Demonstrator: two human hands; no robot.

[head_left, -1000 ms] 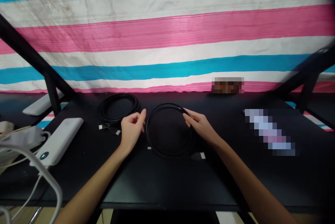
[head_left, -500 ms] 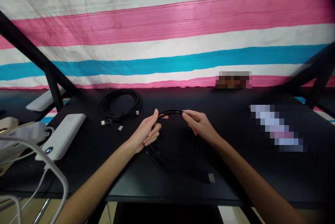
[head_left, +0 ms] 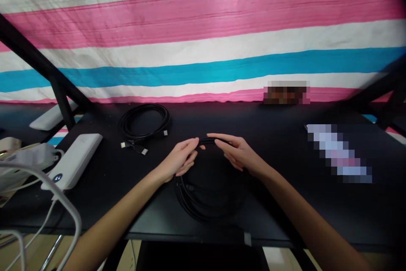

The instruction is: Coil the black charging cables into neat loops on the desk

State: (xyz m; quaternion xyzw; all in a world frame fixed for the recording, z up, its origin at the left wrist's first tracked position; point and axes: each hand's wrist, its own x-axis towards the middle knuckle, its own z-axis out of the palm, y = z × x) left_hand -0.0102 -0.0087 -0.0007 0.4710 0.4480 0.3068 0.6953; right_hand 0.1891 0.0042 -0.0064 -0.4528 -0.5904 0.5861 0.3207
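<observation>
A black cable (head_left: pixel 203 219) hangs in loose loops between my hands, over the near part of the black table. My left hand (head_left: pixel 182 157) is closed on the left side of the coil, thumb on top. At the coil's upper right, my right hand (head_left: pixel 237 151) pinches the strands between thumb and fingers. One metal-ended connector (head_left: pixel 247 238) dangles at the bottom, by the table's front edge. Beyond my left hand lies a second coiled black cable (head_left: pixel 144 138), its several light-tipped plugs towards me.
A white power bank (head_left: pixel 78 161) lies on the table (head_left: pixel 279 127) at left, near white cords (head_left: pixel 68 207) and a white adapter (head_left: pixel 34 159). Another white slab-shaped device (head_left: pixel 52 116) is further back. Blurred-out items are at right. Black frame bars (head_left: pixel 60 102) stand at the sides; a striped sheet (head_left: pixel 203 38) hangs behind.
My right hand has moved slightly closer to my left hand along the top of the coil. The loops hang lower and wider, and the connector has shifted down and left.
</observation>
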